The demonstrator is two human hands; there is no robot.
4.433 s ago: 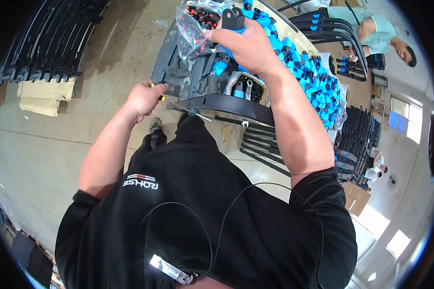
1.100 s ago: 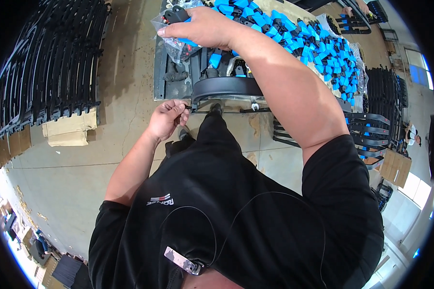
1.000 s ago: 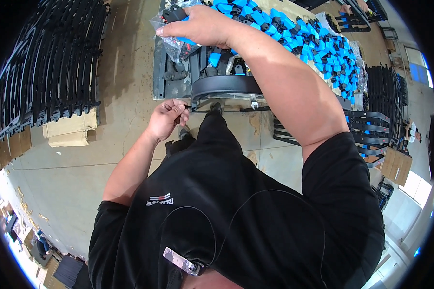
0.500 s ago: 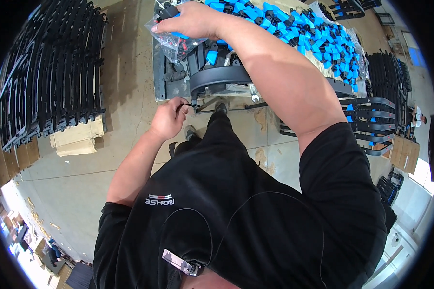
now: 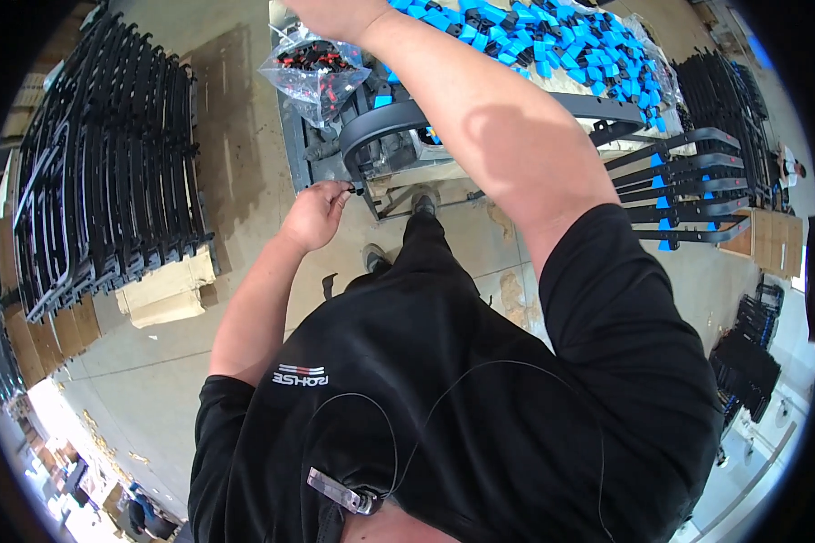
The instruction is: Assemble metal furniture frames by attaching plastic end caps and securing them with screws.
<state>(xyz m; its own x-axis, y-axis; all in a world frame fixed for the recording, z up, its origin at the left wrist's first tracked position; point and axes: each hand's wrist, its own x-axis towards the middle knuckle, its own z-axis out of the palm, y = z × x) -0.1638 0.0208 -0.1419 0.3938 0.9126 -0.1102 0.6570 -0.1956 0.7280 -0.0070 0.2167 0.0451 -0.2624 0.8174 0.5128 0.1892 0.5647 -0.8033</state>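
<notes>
At the near left end of a curved black bar [image 5: 398, 119], my left hand [image 5: 313, 215] pinches a small black piece [image 5: 356, 191] whose kind I cannot make out. The bar arches over the near edge of the workbench [image 5: 296, 149]. My right hand [image 5: 340, 14] is reached out to the bench's far left, partly cut off by the upper edge of the view, so its fingers are hidden. Just below it lies an open clear plastic bag [image 5: 310, 101] of small black and red parts. My right forearm passes over the bar and hides part of it.
A large heap of blue and black plastic pieces [image 5: 552, 45] covers the bench top. Several black bars with blue pieces [image 5: 688, 190] jut out at the right. Stacked black frames [image 5: 109, 172] stand at the left near cardboard [image 5: 168, 290]. More racks stand at the far right.
My right hand has moved up and away from the plastic bag, partly out of view. The bag's opening now shows. My left hand stays at the bar's end. The whole view has shifted slightly.
</notes>
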